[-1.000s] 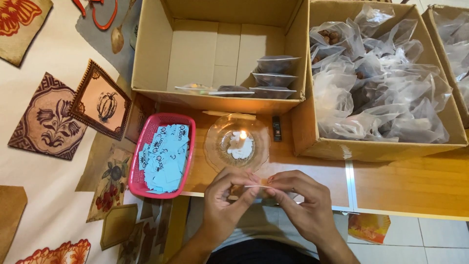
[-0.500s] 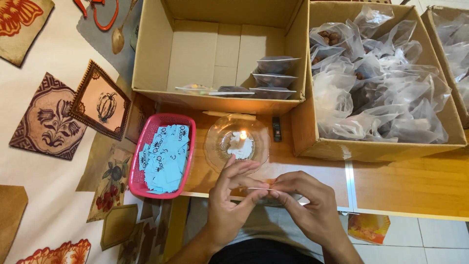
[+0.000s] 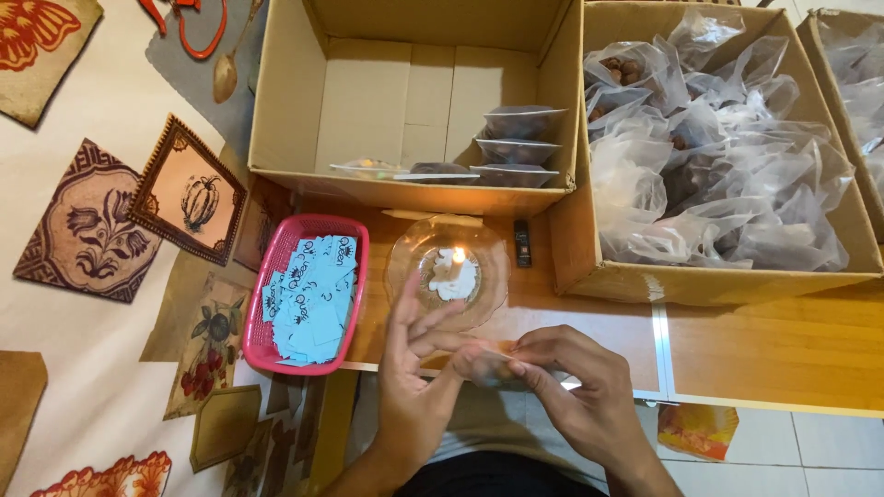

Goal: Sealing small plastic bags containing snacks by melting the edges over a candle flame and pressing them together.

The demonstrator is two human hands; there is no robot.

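We see the table running across, with two boxes side by side at its far edge. The left box holds a few packets against its right wall; the right box is full of bags. A candle stands in a dish just before the left box. Left of the dish sits a basket with slips in it. A lighter lies right of the dish, beside the right box. Our hands meet at the near edge, before the dish, a small bag between them. A cloth lies left of the table.
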